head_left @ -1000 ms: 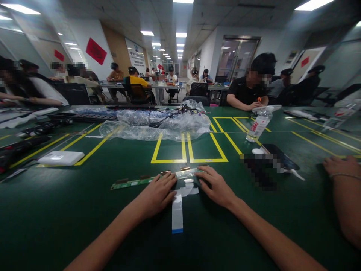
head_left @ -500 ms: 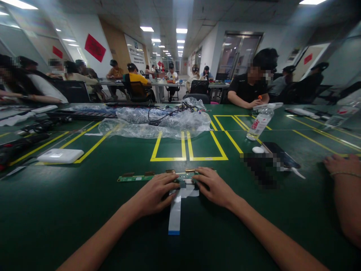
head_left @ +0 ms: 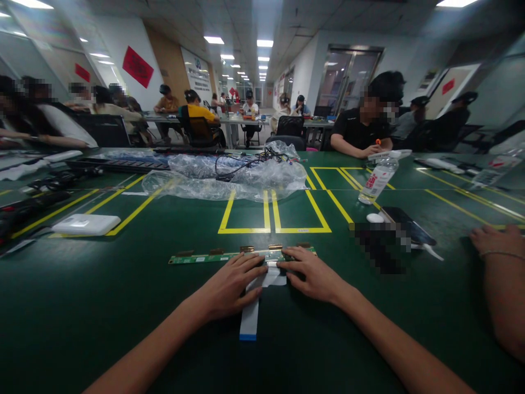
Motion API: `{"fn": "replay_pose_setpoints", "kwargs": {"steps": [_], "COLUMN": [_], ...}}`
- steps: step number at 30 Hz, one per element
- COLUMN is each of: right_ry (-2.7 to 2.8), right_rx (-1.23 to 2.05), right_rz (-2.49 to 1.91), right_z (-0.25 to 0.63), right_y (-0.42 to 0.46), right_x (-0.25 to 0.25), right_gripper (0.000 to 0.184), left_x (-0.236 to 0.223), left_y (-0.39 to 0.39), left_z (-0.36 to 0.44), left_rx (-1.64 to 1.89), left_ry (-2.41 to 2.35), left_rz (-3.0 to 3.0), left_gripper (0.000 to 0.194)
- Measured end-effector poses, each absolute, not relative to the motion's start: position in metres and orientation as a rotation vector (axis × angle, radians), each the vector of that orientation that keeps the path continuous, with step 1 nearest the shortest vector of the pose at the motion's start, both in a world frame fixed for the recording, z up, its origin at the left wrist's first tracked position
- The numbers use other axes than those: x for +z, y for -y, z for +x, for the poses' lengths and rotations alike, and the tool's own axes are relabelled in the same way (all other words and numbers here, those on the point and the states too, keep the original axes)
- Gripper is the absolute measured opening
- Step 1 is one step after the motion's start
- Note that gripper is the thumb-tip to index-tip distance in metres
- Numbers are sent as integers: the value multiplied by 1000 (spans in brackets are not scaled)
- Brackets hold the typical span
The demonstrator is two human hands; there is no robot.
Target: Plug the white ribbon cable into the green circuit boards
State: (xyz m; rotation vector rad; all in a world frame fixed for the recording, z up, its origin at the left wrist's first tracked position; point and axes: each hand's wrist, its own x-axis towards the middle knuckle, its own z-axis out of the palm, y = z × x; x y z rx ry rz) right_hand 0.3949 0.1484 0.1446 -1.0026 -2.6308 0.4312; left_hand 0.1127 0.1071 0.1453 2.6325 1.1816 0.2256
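A long narrow green circuit board (head_left: pixel 205 256) lies flat on the green table (head_left: pixel 123 306) in front of me. A white flat ribbon cable (head_left: pixel 250 317) with a blue end runs from the board's middle toward me. My left hand (head_left: pixel 229 287) lies on the cable, fingers stretched toward the board's connector. My right hand (head_left: pixel 314 276) rests flat at the board's right end, fingertips at the same connector. Both hands press down rather than grip.
Yellow tape rectangles (head_left: pixel 273 216) mark the table beyond the board. Crumpled clear plastic with black wires (head_left: pixel 229 178) lies farther back. A white box (head_left: pixel 86 224) sits left, a water bottle (head_left: pixel 377 183) right. Another person's arm (head_left: pixel 502 284) rests at the right edge.
The ribbon cable has shifted slightly left and nearer, and both hands have drawn closer together over the board's connector.
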Motion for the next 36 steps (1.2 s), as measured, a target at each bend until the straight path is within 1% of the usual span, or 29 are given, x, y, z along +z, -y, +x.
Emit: {"fn": "replay_pose_setpoints", "kwargs": {"steps": [6,15,23,28,36], "right_ry": [2658,2707,2591,2579,2579], "right_rx": [388,369,505,520,531], "right_rz": [-985,-996,-973,-1004,-1012], "right_z": [394,393,395,393,393], "right_y": [-148,-147,-149,-148,-149], "right_x": [143,145,150,149,149], "right_gripper": [42,46,31,31,31], "left_x": [148,145,151,150,153], "left_y": [-107,-108,-105,-105,-106], "left_z": [114,114,117,117,118], "left_rx": [263,287,250,268,301], "left_ry": [-1177,-1181,-1226,-1223,-1203], "left_rz": [2649,2635,2618,2627,2645], "left_gripper": [51,52,53,53,45]}}
